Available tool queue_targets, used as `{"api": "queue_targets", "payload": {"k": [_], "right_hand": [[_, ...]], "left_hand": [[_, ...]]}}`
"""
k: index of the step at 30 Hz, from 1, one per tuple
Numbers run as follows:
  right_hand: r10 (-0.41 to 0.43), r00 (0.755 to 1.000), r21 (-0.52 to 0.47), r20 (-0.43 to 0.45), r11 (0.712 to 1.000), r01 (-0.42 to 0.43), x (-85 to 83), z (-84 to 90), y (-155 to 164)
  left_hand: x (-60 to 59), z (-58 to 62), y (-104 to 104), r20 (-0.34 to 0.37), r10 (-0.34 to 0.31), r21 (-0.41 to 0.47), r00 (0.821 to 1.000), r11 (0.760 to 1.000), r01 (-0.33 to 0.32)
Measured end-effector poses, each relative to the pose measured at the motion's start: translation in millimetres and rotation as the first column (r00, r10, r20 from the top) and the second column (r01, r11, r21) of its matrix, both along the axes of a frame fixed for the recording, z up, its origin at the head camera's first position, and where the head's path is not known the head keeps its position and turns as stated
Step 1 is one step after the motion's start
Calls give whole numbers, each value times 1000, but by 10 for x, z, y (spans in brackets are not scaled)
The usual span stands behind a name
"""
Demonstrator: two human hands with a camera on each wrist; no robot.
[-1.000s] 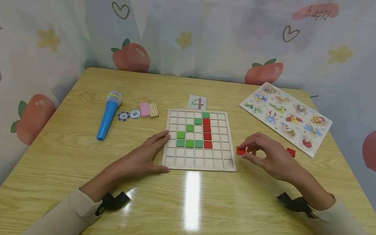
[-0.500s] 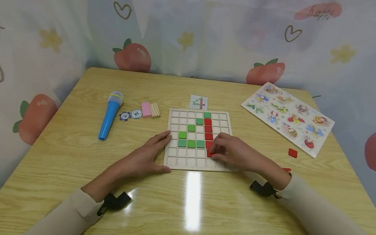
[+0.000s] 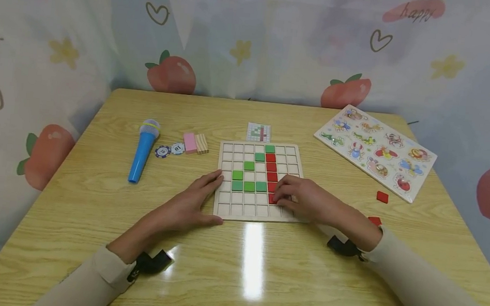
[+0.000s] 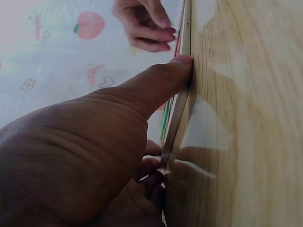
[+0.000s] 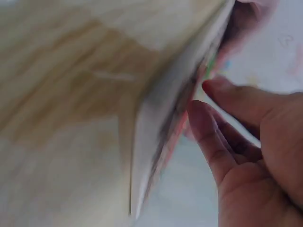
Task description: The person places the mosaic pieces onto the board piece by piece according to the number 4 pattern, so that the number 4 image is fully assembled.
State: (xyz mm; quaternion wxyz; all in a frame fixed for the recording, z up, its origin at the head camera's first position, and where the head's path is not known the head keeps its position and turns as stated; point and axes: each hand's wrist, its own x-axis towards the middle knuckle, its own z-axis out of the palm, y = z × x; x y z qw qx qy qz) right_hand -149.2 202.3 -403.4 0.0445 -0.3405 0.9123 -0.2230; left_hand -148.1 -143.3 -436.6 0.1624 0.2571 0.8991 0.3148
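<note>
Wooden table (image 3: 91,207), grid board (image 3: 227,210) holding green and red tiles (image 3: 248,186), right hand (image 3: 306,199)

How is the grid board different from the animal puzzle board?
The grid board lies in the middle of the table, with both hands on it; the animal puzzle board sits untouched at the far right. The grid board holds plain green and red squares in small cells; the animal puzzle board shows colourful animal pictures. The grid board lies straight, the animal puzzle board turned at an angle. Both are flat and pale.
</note>
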Motion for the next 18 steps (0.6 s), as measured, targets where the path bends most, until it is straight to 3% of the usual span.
{"api": "queue_targets", "payload": {"k": [3,6,8,11,14,15,16,18], "right_hand": [[-42,996,-85,-76,996,35,153,97,264],[-125,980,-251,-155,964,83,364,193,672],[-200,963,-363,-180,924,124,521,216,970],[-368,922,-495,-120,827,266,731,162,1387],[-532,847,-508,-18,734,451,856,28,1731],[-564,825,-491,13,716,497,878,-28,1823],[-589,807,-465,46,703,539,897,-82,1904],[-605,792,-401,86,707,583,926,-183,2024]], "left_hand": [[-2,-1,27,2,-5,-1,1000,1000,5],[-2,2,44,2,-7,-2,1000,1000,7],[2,4,42,2,-6,-7,1000,1000,6],[10,8,22,4,3,-12,1000,1000,-3],[20,8,-1,3,10,-16,1000,1000,-10],[22,9,-7,3,10,-15,1000,1000,-10],[23,10,-10,4,10,-14,1000,1000,-10],[22,11,-14,4,7,-13,1000,1000,-7]]}}
